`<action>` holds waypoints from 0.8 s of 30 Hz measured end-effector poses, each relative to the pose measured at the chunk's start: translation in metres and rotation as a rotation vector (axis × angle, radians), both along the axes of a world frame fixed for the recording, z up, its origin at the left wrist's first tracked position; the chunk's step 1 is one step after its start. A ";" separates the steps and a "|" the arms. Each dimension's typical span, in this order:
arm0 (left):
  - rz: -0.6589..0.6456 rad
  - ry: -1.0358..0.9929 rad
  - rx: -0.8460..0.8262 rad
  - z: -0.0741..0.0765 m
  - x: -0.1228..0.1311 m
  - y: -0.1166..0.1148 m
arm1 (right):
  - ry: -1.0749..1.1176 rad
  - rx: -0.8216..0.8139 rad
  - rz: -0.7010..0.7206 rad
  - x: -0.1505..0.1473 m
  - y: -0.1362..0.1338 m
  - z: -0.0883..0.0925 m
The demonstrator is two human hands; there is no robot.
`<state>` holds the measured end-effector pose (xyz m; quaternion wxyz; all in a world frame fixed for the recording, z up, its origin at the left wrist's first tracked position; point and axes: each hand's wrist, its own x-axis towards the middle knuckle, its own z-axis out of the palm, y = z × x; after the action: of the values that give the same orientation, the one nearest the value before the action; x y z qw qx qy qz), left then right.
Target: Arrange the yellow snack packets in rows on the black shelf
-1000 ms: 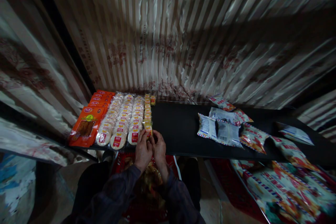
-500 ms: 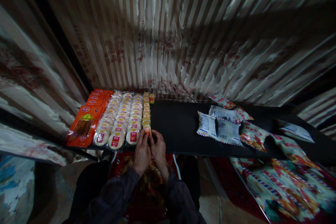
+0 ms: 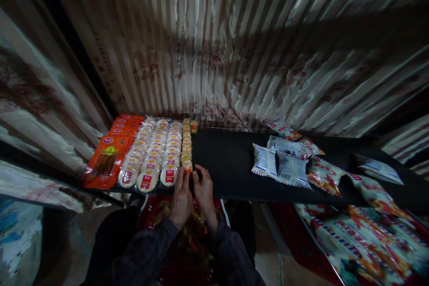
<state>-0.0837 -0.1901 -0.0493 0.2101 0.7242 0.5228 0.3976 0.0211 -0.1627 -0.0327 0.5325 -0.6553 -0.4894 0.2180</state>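
My left hand [image 3: 182,199] is at the front edge of the dark shelf, its fingers stretched out. Its fingertips touch or nearly touch the nearest small yellow packet [image 3: 187,166], which ends a narrow row of such packets. Just to the right, my right hand [image 3: 203,187] has bent fingers apart, with nothing visible in them. Left of the yellow row lie rows of round white cakes in clear wrappers [image 3: 169,174] with red and yellow labels. One more yellow packet [image 3: 193,126] sits at the back, beside the row.
Orange snack bags [image 3: 103,161] overlap at the shelf's left end. Several white-and-red bags [image 3: 325,174] lie scattered on the right of the black shelf [image 3: 223,156]. Below are a red tray [image 3: 146,214] between my legs and more bags [image 3: 365,241] at lower right. Striped fabric [image 3: 214,44] hangs behind.
My right hand has drawn a little to the right, and its fingertips have parted from the left hand and the front yellow packet. More of that packet shows now.
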 end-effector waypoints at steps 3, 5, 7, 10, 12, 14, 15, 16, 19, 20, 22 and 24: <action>0.002 0.000 -0.006 -0.002 0.000 0.003 | -0.007 0.004 0.023 -0.003 0.002 0.001; 0.002 -0.011 -0.004 -0.004 0.000 0.004 | -0.008 0.000 0.043 -0.005 0.002 0.001; 0.001 -0.023 -0.001 -0.005 0.000 0.005 | -0.006 -0.002 0.053 -0.008 0.001 0.000; 0.000 -0.024 0.005 -0.005 -0.001 0.005 | 0.002 0.007 0.051 -0.009 0.001 0.001; -0.006 -0.015 0.009 -0.004 -0.001 0.005 | 0.005 0.009 0.053 -0.008 0.000 0.003; -0.016 -0.006 0.009 -0.003 0.000 0.003 | 0.005 -0.003 0.060 -0.007 -0.001 0.004; -0.019 -0.003 0.006 -0.002 0.000 0.002 | 0.005 -0.010 0.062 -0.006 -0.003 0.005; -0.021 -0.002 0.003 0.000 0.000 0.001 | 0.005 -0.016 0.061 -0.006 -0.004 0.005; -0.028 0.000 -0.002 0.003 0.002 -0.007 | 0.006 -0.020 0.024 -0.005 -0.010 0.003; -0.034 0.003 0.000 0.004 0.003 -0.011 | 0.008 -0.021 0.007 -0.004 -0.012 0.002; -0.053 0.016 0.008 0.005 0.002 -0.021 | 0.022 -0.023 -0.010 -0.004 -0.018 0.001; -0.081 0.029 0.022 0.004 -0.001 -0.035 | 0.046 -0.022 -0.005 -0.004 -0.027 0.000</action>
<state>-0.0845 -0.2251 -0.0456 0.2104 0.7526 0.4918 0.3840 0.0173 -0.1895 -0.0328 0.5370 -0.6570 -0.4731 0.2369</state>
